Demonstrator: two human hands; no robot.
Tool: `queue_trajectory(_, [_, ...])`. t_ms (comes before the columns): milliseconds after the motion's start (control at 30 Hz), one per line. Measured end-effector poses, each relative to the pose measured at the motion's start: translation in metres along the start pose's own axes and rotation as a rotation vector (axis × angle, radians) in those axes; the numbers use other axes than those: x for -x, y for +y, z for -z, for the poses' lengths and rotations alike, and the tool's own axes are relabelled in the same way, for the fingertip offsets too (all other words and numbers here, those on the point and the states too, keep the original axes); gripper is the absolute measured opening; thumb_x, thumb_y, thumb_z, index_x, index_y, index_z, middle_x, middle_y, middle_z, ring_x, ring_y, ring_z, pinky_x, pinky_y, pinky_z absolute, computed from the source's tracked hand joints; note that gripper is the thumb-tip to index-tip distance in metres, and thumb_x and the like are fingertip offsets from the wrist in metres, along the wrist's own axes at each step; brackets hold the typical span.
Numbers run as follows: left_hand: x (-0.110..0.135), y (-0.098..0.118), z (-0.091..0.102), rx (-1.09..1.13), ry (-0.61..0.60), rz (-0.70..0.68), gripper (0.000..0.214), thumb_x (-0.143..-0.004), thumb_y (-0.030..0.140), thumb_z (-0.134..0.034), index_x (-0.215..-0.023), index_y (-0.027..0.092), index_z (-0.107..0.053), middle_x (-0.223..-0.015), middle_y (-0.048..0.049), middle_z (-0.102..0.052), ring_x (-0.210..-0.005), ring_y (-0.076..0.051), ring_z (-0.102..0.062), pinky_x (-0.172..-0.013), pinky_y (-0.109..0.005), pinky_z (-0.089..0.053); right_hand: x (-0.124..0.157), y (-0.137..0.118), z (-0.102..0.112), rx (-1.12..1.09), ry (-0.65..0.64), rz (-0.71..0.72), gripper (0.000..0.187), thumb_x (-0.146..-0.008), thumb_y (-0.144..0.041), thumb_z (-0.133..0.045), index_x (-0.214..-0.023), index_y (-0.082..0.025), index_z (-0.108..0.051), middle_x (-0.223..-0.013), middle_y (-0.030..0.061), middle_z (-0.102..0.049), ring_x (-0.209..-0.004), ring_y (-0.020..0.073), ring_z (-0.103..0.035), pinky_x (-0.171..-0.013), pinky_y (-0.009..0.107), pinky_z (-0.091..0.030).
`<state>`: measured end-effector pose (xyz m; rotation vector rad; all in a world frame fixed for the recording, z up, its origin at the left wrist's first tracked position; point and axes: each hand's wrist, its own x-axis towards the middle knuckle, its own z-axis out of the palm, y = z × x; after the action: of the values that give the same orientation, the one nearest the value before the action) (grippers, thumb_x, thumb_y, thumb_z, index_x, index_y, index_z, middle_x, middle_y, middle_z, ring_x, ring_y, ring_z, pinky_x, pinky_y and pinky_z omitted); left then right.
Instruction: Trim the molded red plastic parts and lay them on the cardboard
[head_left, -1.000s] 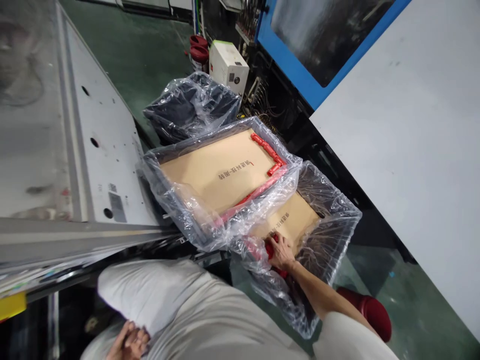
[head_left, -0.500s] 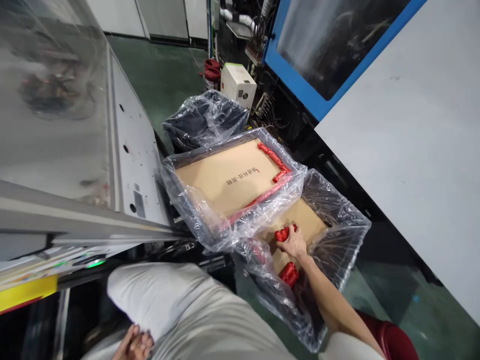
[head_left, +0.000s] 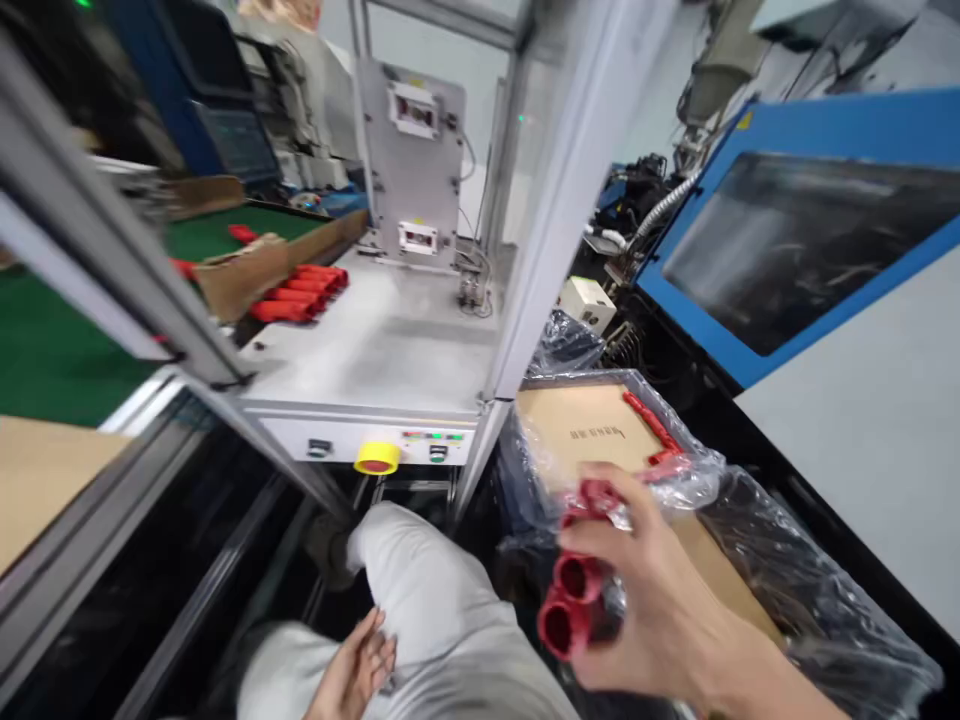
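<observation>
My right hand (head_left: pixel 660 610) is raised close to the camera, its fingers wrapped round a bunch of red plastic tubes (head_left: pixel 574 590) whose open ends face left. My left hand (head_left: pixel 360 670) lies on my left thigh at the bottom of the view, fingers stretched out and holding nothing. Behind my right hand stands a plastic-lined bin (head_left: pixel 525 470) with a cardboard sheet (head_left: pixel 581 435) and a row of red tubes (head_left: pixel 652 425) along its far edge.
A grey machine table (head_left: pixel 382 345) with a yellow button (head_left: pixel 377 458) is ahead. More red tubes (head_left: pixel 296 290) lie by a cardboard strip at its left. A blue-framed machine (head_left: pixel 795 240) stands to the right. Another lined bin (head_left: pixel 817 600) sits lower right.
My right hand has lifted out of the lower bin with red tubes in its grip. The view has swung up from the bins to the machine table.
</observation>
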<state>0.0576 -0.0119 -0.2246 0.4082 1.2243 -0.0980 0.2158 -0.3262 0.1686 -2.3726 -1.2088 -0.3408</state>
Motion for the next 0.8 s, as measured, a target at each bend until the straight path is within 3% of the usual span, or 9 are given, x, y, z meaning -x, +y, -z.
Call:
queue_trajectory(67, [-0.005,0.001,0.014,0.018,-0.12,0.003,0.019,-0.082,0.025,-0.09,-0.094,0.019,-0.076,-0.06,0.0021,-0.059,-0.057,-0.023,-0.073,-0.056,-0.031,-0.064,-0.065,-0.035,-0.018,0.03,-0.075,0.27,0.079,-0.068,-0.043,-0.089,-0.141,-0.036,-0.058,-0.164,0.0106,-0.031,-0.149,0.043,-0.046,-0.12,0.061,-0.048])
queue_trajectory(133, [-0.007,0.003,0.028,0.024,-0.194,-0.004,0.024,-0.082,0.03,-0.092,-0.097,0.019,-0.076,-0.057,0.0031,-0.056,-0.059,-0.024,-0.074,-0.057,-0.032,-0.064,-0.137,-0.059,-0.043,0.126,-0.222,0.367,0.074,-0.077,-0.047,-0.087,-0.144,-0.035,-0.059,-0.167,0.009,-0.03,-0.151,0.0415,-0.041,-0.125,0.062,-0.039])
queue_trajectory(233, [-0.006,0.006,0.046,0.034,-0.25,-0.025,0.031,-0.082,0.034,-0.093,-0.104,0.02,-0.077,-0.057,0.0037,-0.055,-0.06,-0.024,-0.075,-0.06,-0.033,-0.065,-0.241,-0.071,-0.079,0.249,-0.418,0.27,0.088,-0.078,-0.047,-0.088,-0.154,-0.03,-0.05,-0.173,0.0093,-0.02,-0.153,0.0451,-0.033,-0.123,0.069,-0.035])
queue_trajectory(300, [-0.005,0.007,0.055,0.049,-0.254,-0.039,0.033,-0.08,0.034,-0.094,-0.104,0.021,-0.076,-0.058,0.0036,-0.056,-0.061,-0.024,-0.076,-0.062,-0.033,-0.065,-0.298,-0.064,-0.095,0.288,-0.478,0.192,0.098,-0.072,-0.043,-0.095,-0.156,-0.025,-0.048,-0.173,0.0118,-0.02,-0.15,0.0459,-0.037,-0.121,0.069,-0.038])
queue_trajectory(367, [-0.005,0.006,0.064,0.071,-0.247,-0.054,0.034,-0.076,0.031,-0.096,-0.102,0.022,-0.076,-0.059,0.0038,-0.057,-0.062,-0.025,-0.077,-0.063,-0.033,-0.065,-0.338,-0.048,-0.106,0.323,-0.558,0.097,0.09,-0.073,-0.043,-0.098,-0.15,-0.02,-0.055,-0.168,0.0146,-0.034,-0.142,0.0414,-0.049,-0.117,0.063,-0.047])
queue_trajectory(433, [-0.005,0.005,0.071,0.098,-0.237,-0.069,0.035,-0.073,0.028,-0.098,-0.1,0.023,-0.075,-0.06,0.0042,-0.058,-0.062,-0.024,-0.077,-0.064,-0.032,-0.065,-0.362,-0.027,-0.113,0.344,-0.656,-0.004,0.06,-0.09,-0.043,-0.088,-0.14,-0.019,-0.064,-0.155,0.0134,-0.054,-0.129,0.0331,-0.062,-0.108,0.056,-0.057])
queue_trajectory(500, [-0.005,0.005,0.077,0.123,-0.23,-0.088,0.035,-0.074,0.03,-0.097,-0.101,0.023,-0.076,-0.061,0.0046,-0.057,-0.061,-0.023,-0.076,-0.063,-0.031,-0.063,-0.375,-0.007,-0.119,0.349,-0.743,-0.093,0.042,-0.101,-0.041,-0.078,-0.135,-0.019,-0.067,-0.14,0.0108,-0.066,-0.117,0.0276,-0.07,-0.098,0.048,-0.063])
queue_trajectory(633, [-0.006,0.007,0.083,0.157,-0.22,-0.121,0.03,-0.079,0.035,-0.093,-0.102,0.024,-0.076,-0.059,0.0049,-0.05,-0.062,-0.024,-0.076,-0.062,-0.031,-0.063,-0.391,0.027,-0.125,0.362,-0.833,-0.243,0.037,-0.106,-0.039,-0.074,-0.135,-0.018,-0.067,-0.129,0.0094,-0.072,-0.105,0.023,-0.074,-0.09,0.042,-0.067])
queue_trajectory(800, [-0.012,0.012,0.079,0.194,-0.173,-0.125,0.027,-0.081,0.035,-0.09,-0.099,0.026,-0.072,-0.056,0.0052,-0.047,-0.06,-0.025,-0.075,-0.058,-0.031,-0.062,-0.412,0.06,-0.126,0.396,-0.866,-0.373,0.037,-0.106,-0.039,-0.074,-0.135,-0.017,-0.068,-0.129,0.0095,-0.072,-0.107,0.0234,-0.075,-0.091,0.044,-0.067])
